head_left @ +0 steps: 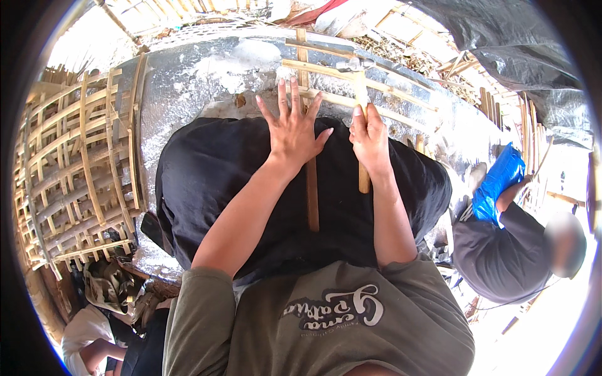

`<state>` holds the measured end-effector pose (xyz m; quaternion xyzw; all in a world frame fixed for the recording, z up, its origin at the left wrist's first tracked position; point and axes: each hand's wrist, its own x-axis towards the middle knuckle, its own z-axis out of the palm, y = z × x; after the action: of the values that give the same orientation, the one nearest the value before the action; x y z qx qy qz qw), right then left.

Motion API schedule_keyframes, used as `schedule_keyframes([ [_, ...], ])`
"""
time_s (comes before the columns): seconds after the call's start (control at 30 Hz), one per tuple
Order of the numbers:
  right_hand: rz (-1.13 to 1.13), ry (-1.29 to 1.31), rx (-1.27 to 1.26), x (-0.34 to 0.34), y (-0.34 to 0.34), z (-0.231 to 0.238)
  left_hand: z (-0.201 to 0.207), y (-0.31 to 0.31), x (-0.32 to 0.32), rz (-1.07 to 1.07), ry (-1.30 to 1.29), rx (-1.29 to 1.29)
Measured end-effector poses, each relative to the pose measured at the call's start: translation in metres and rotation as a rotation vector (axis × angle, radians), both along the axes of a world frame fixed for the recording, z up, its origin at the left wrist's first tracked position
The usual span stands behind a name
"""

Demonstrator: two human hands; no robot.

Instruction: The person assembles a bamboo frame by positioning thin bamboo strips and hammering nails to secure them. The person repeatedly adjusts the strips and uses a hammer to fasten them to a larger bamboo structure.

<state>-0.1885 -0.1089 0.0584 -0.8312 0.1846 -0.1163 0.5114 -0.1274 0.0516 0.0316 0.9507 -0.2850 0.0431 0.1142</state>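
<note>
My right hand (pixel 370 138) is closed around the wooden handle of a hammer (pixel 363 93), its metal head up and away from me. To its left, my left hand (pixel 292 130) is spread with the palm down. It lies over or just above a frame of bamboo slats (pixel 392 92) on the ground in front of me. One crosswise slat (pixel 312 200) runs beneath that hand toward me, across the dark cloth (pixel 251 188) over my legs. Whether the left palm presses on the slats cannot be told. No nail can be made out.
Stacked woven bamboo panels (pixel 81 163) stand at the left. A person (pixel 501 244) with a blue bag (pixel 498 182) sits at the right, and another person (pixel 94 341) is at the lower left. Grey sheeting (pixel 501 50) hangs upper right; bamboo scraps (pixel 401 56) lie at the back.
</note>
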Motion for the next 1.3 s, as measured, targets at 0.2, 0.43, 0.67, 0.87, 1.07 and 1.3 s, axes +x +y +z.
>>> schedule_keyframes([
  [0.2, 0.108, -0.125, -0.258, -0.004, -0.008, -0.029, -0.006, -0.005, 0.0, 0.019, 0.046, 0.018],
  [0.43, 0.232, -0.197, -0.42, -0.005, 0.014, -0.022, 0.001, -0.006, -0.004, 0.044, 0.112, 0.052],
  [0.67, 0.104, -0.05, -0.169, -0.001, 0.008, -0.007, 0.033, -0.008, -0.02, 0.011, 0.444, 0.083],
  [0.87, 0.062, -0.029, -0.117, -0.003, -0.001, -0.012, 0.005, -0.014, -0.047, 0.169, 0.119, 0.157],
  [1.07, 0.194, -0.148, -0.453, -0.002, 0.013, -0.007, -0.017, -0.016, -0.047, 0.192, 0.124, 0.136],
  [1.3, 0.143, -0.064, -0.314, 0.0, 0.024, -0.012, -0.03, -0.019, -0.041, 0.206, 0.218, -0.033],
])
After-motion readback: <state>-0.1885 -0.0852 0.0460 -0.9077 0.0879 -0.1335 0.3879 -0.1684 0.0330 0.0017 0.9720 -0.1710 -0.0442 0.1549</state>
